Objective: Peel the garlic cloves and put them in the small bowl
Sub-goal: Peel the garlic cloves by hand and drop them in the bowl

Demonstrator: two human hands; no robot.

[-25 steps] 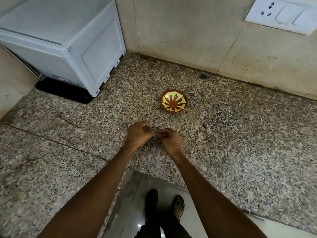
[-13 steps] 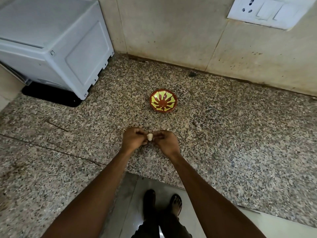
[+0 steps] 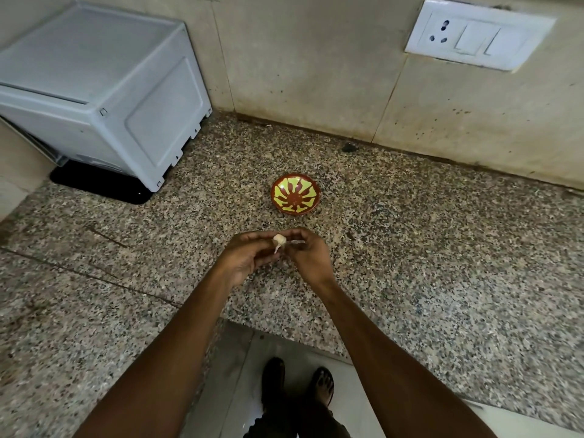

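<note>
A pale garlic clove (image 3: 279,241) with a strip of skin hanging from it is held over the granite counter, between both hands. My left hand (image 3: 249,256) pinches the clove from the left with its fingertips. My right hand (image 3: 308,252) meets it from the right, its fingers curled at the skin. The small bowl (image 3: 296,193), red-brown with a yellow sunburst pattern, stands on the counter just beyond the hands and holds nothing that I can see.
A grey appliance (image 3: 104,86) sits on a black mat at the back left. The tiled wall carries a white switch and socket plate (image 3: 478,33). The counter's front edge (image 3: 284,330) runs under my forearms, with my feet on the floor below.
The clove, hidden between the fingers a second ago, now shows with a strip of skin hanging off it. The hands have turned slightly, staying in place before the bowl.
</note>
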